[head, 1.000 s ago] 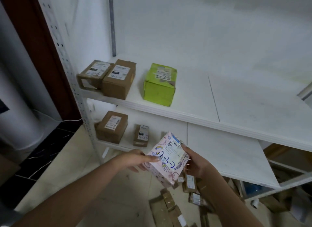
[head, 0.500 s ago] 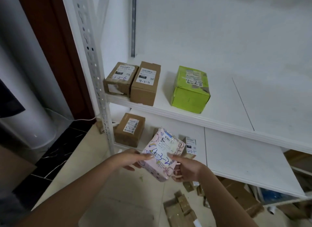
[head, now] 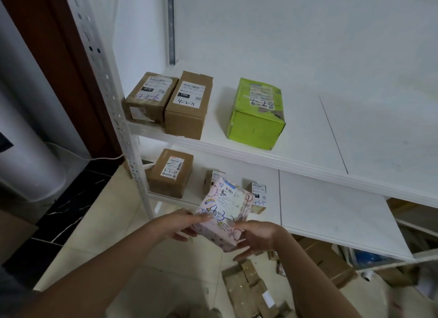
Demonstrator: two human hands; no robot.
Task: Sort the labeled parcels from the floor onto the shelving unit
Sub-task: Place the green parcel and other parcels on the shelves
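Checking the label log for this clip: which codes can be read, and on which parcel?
"4-2-6", "070": left brown box.
"4-2-71", "TSH": second brown box.
"4-2-2": green box.
"4-3-" plus a partly covered digit: pink parcel, gripped by left hand and right hand.
"4-3-2" plus an unclear digit: lower brown box.
"4-3-5": small box.
All fine print: too small.

Grey cylinder; white cable
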